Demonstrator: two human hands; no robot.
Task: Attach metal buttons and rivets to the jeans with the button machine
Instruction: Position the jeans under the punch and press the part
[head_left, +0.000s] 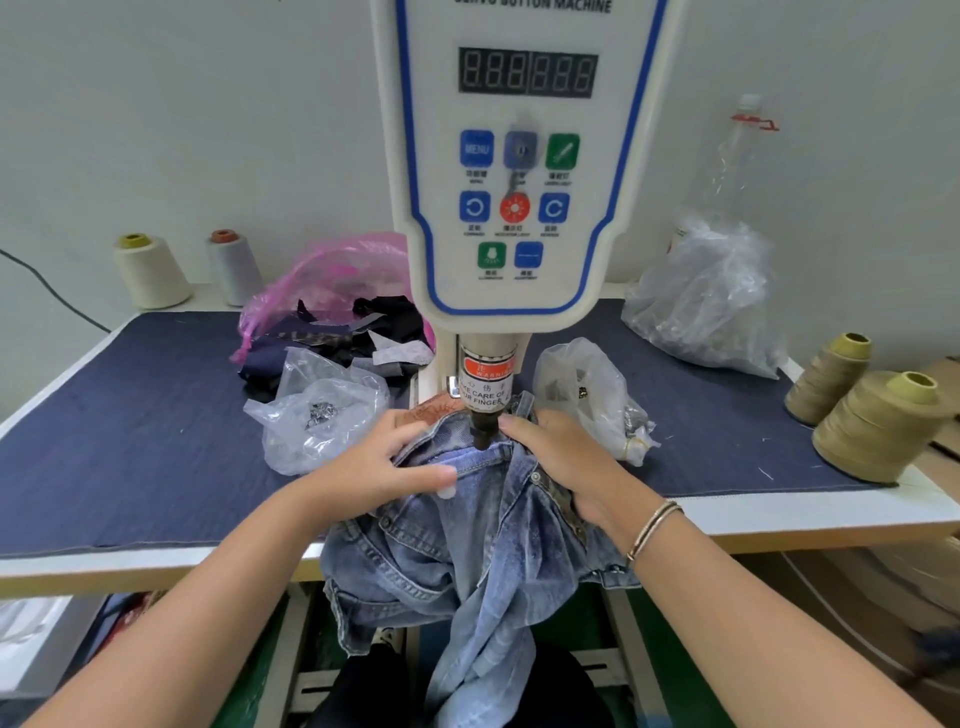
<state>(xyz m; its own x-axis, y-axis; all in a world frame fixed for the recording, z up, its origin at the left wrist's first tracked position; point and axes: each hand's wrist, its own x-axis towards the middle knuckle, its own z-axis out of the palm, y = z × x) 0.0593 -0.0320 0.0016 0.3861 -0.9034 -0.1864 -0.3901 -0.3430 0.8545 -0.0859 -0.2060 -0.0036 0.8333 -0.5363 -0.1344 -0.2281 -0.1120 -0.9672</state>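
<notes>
Two hands hold the jeans (483, 525) under the button machine (514, 171). Left hand (382, 467) pinches the waistband; right hand (563, 457) presses flat on the cloth with straight fingers. Its punch (482, 434) hides the spot between them, so any button there cannot be seen. One clear bag (317, 415) on the left holds small metal bits. Another bag (592, 395) on the right holds more, too blurry to tell. Jean legs hang off the table (156, 415), cut off below.
</notes>
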